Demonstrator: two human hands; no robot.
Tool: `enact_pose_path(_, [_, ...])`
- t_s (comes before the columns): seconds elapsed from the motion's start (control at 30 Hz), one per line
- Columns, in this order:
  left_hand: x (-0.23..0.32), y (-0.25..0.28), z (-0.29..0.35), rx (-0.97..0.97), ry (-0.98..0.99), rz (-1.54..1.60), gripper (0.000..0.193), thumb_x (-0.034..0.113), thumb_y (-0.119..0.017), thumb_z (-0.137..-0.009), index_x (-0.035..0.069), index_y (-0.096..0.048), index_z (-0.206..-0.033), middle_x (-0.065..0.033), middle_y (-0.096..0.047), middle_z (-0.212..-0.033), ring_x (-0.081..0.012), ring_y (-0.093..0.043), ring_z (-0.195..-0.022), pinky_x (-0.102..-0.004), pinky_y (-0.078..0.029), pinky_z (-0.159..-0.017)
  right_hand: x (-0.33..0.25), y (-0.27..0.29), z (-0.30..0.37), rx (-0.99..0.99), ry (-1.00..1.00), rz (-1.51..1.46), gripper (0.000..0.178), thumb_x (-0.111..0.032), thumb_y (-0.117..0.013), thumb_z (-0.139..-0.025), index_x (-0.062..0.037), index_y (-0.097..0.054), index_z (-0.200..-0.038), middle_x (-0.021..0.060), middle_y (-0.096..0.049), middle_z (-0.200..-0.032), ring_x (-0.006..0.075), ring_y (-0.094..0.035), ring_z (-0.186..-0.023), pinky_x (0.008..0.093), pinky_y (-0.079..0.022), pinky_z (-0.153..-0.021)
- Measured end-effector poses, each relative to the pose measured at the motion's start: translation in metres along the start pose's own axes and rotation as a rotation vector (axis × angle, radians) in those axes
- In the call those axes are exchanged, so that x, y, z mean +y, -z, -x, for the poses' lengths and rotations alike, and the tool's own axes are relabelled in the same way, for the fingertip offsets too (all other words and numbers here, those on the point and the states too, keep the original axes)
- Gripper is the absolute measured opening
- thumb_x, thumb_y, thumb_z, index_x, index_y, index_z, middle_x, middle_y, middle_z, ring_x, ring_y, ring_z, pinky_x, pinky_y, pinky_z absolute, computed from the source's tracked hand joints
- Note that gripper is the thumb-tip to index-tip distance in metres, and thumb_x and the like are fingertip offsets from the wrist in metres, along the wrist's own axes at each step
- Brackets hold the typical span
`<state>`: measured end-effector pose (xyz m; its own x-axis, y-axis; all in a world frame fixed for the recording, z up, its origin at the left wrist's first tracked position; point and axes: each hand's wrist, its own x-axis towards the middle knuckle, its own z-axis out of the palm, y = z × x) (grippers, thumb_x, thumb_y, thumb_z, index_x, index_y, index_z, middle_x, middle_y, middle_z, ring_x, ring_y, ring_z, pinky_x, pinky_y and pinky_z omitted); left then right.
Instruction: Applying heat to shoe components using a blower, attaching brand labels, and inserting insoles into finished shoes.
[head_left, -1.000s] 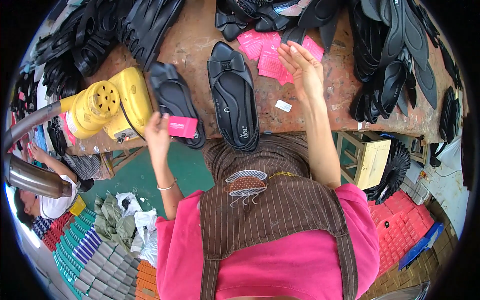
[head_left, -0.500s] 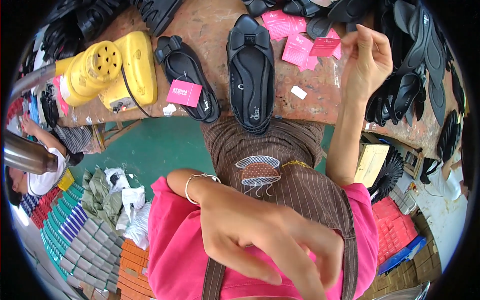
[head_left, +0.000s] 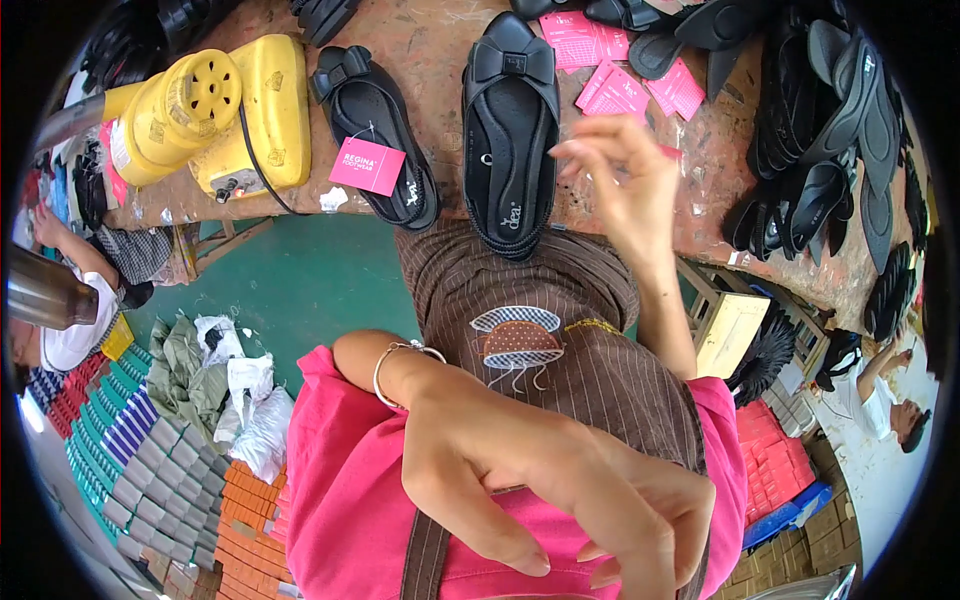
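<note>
Two black flat slip-ons with bows lie on the worn table: the left shoe (head_left: pixel 385 140) has a pink tag (head_left: pixel 368 166) attached. The middle shoe (head_left: pixel 508 140) juts past the table's edge over my lap. My right hand (head_left: pixel 635 190) hovers just right of the middle shoe, fingertips pinched near its side. A dark pink tag (head_left: pixel 671 152) shows only as a corner behind that hand, seemingly held by it. My left hand (head_left: pixel 560 490), with a bracelet at the wrist, is raised before my chest, its fingers loosely bent and apart, nothing visible in them.
Loose pink tags (head_left: pixel 612 90) lie beyond my right hand. Black shoes and soles (head_left: pixel 820 130) pile up at the right. A yellow machine (head_left: pixel 270 120) with a cord stands at the left. A person (head_left: pixel 885 400) is low at the far right, another (head_left: pixel 75 290) at the left.
My right hand has moved left and nearer, from above the tags to beside the middle shoe, carrying the dark pink tag. My left hand has shifted only slightly.
</note>
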<state>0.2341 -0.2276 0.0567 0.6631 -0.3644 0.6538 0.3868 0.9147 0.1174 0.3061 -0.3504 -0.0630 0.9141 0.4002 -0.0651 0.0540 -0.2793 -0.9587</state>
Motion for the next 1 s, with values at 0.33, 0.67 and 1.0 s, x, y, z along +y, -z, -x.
enact_pose_path(0.33, [-0.007,-0.006,0.009,0.024,0.031,0.114,0.044,0.012,-0.047,-0.09,-0.008,-0.054,-0.129,-0.018,-0.054,-0.122,-0.0266,-0.048,-0.104,-0.0384,-0.041,-0.088,0.021,-0.047,0.008,-0.126,0.118,0.475,0.014,-0.017,-0.071,-0.083,-0.006,-0.063,-0.081,0.0123,-0.067,-0.07,0.0318,-0.067,-0.063,0.0426,-0.052,-0.056])
enact_pose_path(0.67, [0.026,0.079,0.099,0.975,0.659,-2.461,0.018,0.006,-0.069,-0.082,0.004,-0.069,-0.1,-0.0125,-0.056,-0.1,-0.0282,-0.061,-0.082,-0.0388,-0.05,-0.072,0.03,-0.052,0.009,-0.122,0.068,0.611,0.011,-0.017,-0.067,-0.08,-0.0064,-0.066,-0.084,0.0137,-0.07,-0.078,0.0359,-0.068,-0.069,0.0459,-0.054,-0.062])
enact_pose_path(1.0, [0.034,0.1,0.138,1.161,0.597,-2.336,0.019,0.002,-0.076,-0.076,0.004,-0.075,-0.095,-0.0099,-0.053,-0.093,-0.0209,-0.056,-0.07,-0.0342,-0.048,-0.065,0.04,-0.062,0.005,-0.068,0.071,0.486,0.008,-0.017,-0.073,-0.081,-0.0096,-0.071,-0.082,0.0079,-0.069,-0.07,0.0273,-0.067,-0.063,0.039,-0.049,-0.055])
